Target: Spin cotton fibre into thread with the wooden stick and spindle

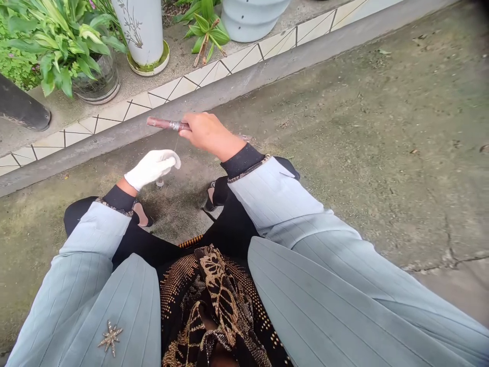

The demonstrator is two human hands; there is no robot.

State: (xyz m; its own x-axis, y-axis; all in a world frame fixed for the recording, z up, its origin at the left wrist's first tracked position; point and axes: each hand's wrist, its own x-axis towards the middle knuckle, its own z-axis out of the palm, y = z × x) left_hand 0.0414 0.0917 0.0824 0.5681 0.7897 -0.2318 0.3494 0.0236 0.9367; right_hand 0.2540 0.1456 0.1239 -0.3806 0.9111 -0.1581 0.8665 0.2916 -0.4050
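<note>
My right hand (206, 133) is closed around the end of a reddish-brown rod (162, 123), which has a band of silver wrapping (175, 125) close to my fingers. A fine thread (176, 145) drops from the rod toward my left hand (152, 168), which wears a white glove. The gloved fingers are bunched, and the thread's end is lost near their tips. Just below that glove, a small translucent object (159, 182) shows against the ground. Its link to the thread is too fine to tell.
Below my hands lies stained concrete ground (344, 127), bordered by a grey curb (229, 86) and a strip of cream tiles (183, 84). Beyond stand a white ceramic pot (139, 30), a glass vase with leafy plants (97, 81), and a dark post (19, 104). My pale blue sleeves fill the lower frame.
</note>
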